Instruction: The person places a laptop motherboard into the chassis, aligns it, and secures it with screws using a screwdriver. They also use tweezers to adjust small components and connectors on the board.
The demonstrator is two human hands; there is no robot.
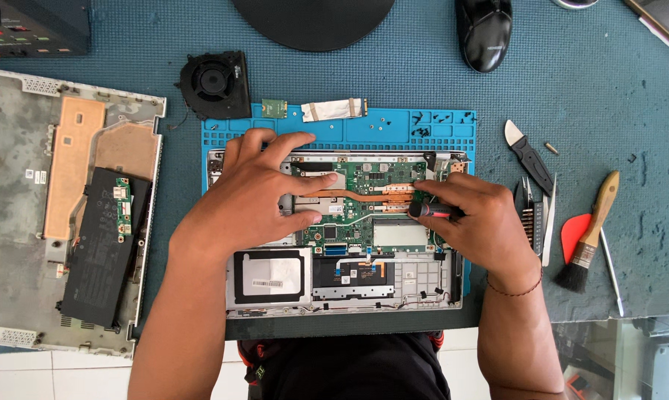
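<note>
An opened laptop chassis (416, 285) lies on a blue silicone work mat (393, 130), its green mainboard (364, 181) and copper heat pipe (349, 195) exposed. My left hand (256, 192) rests flat on the left part of the board, fingers spread. My right hand (479, 218) grips a small black and red screwdriver (432, 211), whose tip points down at the board near the heat pipe's right end.
The laptop's removed bottom cover (23, 200) lies at the left with a black battery (101, 248) and a small board on it. A black fan (216, 83), a small card (275, 109), a mouse (484, 31), a pry knife (528, 154), a brush (590, 237) and a red pick (571, 231) surround the mat.
</note>
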